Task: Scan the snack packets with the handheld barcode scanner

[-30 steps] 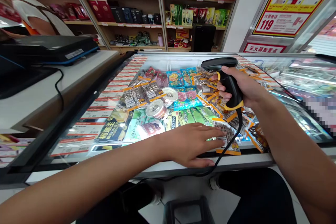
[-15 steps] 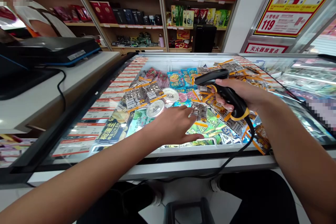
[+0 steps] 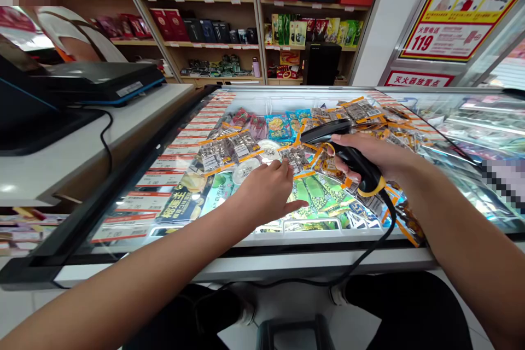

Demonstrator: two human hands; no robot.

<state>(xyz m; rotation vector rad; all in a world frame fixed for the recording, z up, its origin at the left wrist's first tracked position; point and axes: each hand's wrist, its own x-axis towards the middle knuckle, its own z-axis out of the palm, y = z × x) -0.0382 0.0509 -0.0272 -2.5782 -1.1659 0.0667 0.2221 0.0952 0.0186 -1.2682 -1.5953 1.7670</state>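
My right hand (image 3: 379, 156) is wrapped round the grip of a black barcode scanner (image 3: 330, 134) with yellow trim, its head tilted down and to the left over the freezer. My left hand (image 3: 264, 191) pinches a small silver snack packet with an orange edge (image 3: 294, 159) and holds it just under the scanner head. Both hands hover inside the open chest freezer (image 3: 328, 254), above green, blue and silver packets (image 3: 315, 194). The scanner's black cable (image 3: 369, 249) hangs over the freezer's front rim.
A white counter (image 3: 61, 158) with a black till device (image 3: 98, 79) and cable stands at the left. A person in a white top (image 3: 77, 35) stands behind it. Shelves of boxes and bottles (image 3: 213, 27) line the back wall. A second glass freezer (image 3: 476, 131) lies at the right.
My left hand left the freezer's front rim, reached in and lifted a silver packet. My right hand tipped the scanner down and left toward that packet.
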